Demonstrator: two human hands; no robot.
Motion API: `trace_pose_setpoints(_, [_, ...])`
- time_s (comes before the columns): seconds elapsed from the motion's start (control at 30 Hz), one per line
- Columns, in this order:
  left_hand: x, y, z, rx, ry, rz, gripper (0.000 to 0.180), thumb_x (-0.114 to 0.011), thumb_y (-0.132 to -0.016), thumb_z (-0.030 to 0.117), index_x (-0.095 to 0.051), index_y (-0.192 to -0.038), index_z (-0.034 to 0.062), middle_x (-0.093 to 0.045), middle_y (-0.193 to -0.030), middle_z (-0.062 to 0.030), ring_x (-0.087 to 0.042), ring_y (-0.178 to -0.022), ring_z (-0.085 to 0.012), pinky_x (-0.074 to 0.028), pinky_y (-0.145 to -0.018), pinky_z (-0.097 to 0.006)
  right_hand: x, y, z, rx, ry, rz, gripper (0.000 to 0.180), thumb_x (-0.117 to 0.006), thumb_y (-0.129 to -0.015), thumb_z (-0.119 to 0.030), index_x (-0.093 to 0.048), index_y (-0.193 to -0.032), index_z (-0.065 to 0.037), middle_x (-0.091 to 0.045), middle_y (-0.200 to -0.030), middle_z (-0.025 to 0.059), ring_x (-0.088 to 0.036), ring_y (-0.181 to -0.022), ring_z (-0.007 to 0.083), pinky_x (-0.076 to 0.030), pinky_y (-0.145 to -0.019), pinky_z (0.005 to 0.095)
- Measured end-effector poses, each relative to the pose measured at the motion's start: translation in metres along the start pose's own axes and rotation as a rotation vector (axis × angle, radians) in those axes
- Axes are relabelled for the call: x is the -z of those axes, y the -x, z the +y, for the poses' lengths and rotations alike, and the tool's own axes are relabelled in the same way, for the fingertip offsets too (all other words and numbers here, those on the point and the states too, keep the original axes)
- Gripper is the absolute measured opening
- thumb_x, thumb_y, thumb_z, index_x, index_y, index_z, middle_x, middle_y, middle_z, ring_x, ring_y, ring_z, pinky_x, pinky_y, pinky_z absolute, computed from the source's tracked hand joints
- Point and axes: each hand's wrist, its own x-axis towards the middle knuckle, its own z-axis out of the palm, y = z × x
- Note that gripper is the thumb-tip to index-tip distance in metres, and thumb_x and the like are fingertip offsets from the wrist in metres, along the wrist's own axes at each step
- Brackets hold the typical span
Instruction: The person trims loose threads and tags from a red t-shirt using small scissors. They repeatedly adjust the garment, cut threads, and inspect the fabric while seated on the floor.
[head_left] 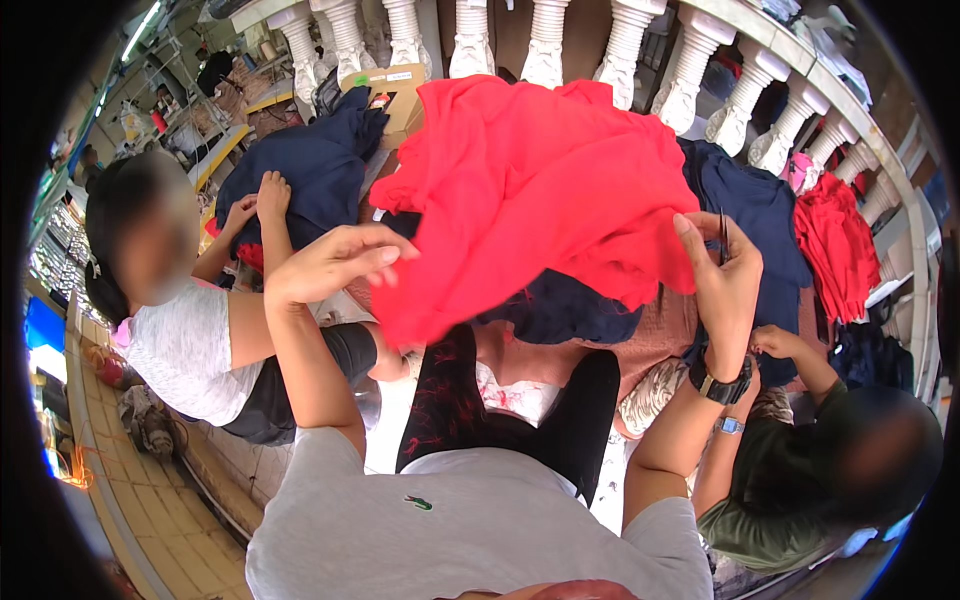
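Head view: both hands up on a red garment (540, 190) spread in front of the person's chest, draped over a pile of dark navy cloth (560, 310). Left hand (335, 262) at the garment's lower left edge, fingers partly curled, fingertips touching the red fabric; can't tell if it's actually pinching it. Right hand (722, 275) at the right edge, fingers closed on the fabric, with a thin dark tool (721, 238) held upright between thumb and fingers; black watch (720, 385) on that wrist. More navy cloth (310, 165) upper left beside a cardboard box (395, 90), another red piece (835, 240) hanging at right. White balusters (545, 45) along the top. One co-worker seated at left in a white shirt (180, 350), another at lower right in a green shirt (770, 490).
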Motion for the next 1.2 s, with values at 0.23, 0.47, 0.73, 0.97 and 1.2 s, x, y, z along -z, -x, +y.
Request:
trace_pose_setpoints(0.23, [0.035, -0.161, -0.019, -0.207, -0.163, 0.79, 0.071, -0.063, -0.092, 0.056, -0.06, -0.119, -0.0091, -0.068, -0.111, -0.0214, -0.065, -0.105, -0.0273, -0.049, -0.092, -0.037, -0.066, -0.166, 0.047, 0.119, 0.295, -0.134, 0.05, -0.073, -0.084, -0.045, -0.073, -0.096, 0.003, -0.072, -0.091, 0.024, -0.072, -0.089, 0.0358, -0.054, -0.081, 0.0414])
trace_pose_setpoints(0.47, [0.042, -0.235, 0.025, -0.036, -0.504, 0.695, 0.046, -0.071, -0.09, 0.033, -0.064, -0.126, 0.0042, -0.069, -0.117, -0.0209, -0.065, -0.112, -0.0335, -0.049, -0.098, -0.04, -0.106, -0.211, 0.116, -0.13, 0.501, -0.185, 0.045, -0.077, -0.078, -0.037, -0.074, -0.104, -0.001, -0.072, -0.107, 0.0235, -0.068, -0.104, 0.0382, -0.053, -0.09, 0.0437])
trace_pose_setpoints(0.73, [0.07, -0.14, 0.032, -0.776, 0.299, 0.691, 0.038, -0.067, -0.087, 0.002, -0.064, -0.125, 0.0063, -0.061, -0.13, -0.008, -0.061, -0.114, -0.0188, -0.047, -0.099, -0.032, -0.044, -0.155, 0.068, 0.186, -0.204, 0.062, 0.014, -0.066, -0.08, -0.001, -0.072, -0.093, 0.002, -0.072, -0.088, 0.0077, -0.065, -0.082, 0.0142, -0.05, -0.077, 0.0274])
trace_pose_setpoints(0.97, [-0.002, -0.052, -0.035, -0.362, 0.698, 0.233, 0.064, -0.059, -0.101, 0.014, -0.027, -0.156, 0.017, -0.04, -0.153, -0.009, -0.046, -0.137, -0.0215, -0.046, -0.107, -0.038, -0.023, -0.104, 0.097, 0.07, -0.14, -0.072, 0.018, -0.059, -0.089, -0.005, -0.071, -0.1, 0.004, -0.071, -0.086, 0.0077, -0.064, -0.079, 0.0132, -0.049, -0.075, 0.0269])
trace_pose_setpoints(1.2, [-0.011, -0.072, -0.036, -0.404, 0.774, 0.466, 0.043, -0.058, -0.099, 0.004, -0.051, -0.141, -0.0022, -0.055, -0.139, -0.0099, -0.049, -0.133, -0.0175, -0.04, -0.109, -0.031, -0.069, -0.101, 0.009, 0.112, 0.048, -0.213, 0.044, -0.075, -0.086, -0.036, -0.071, -0.106, 0.004, -0.071, -0.084, 0.0134, -0.064, -0.075, 0.0186, -0.049, -0.073, 0.0324])
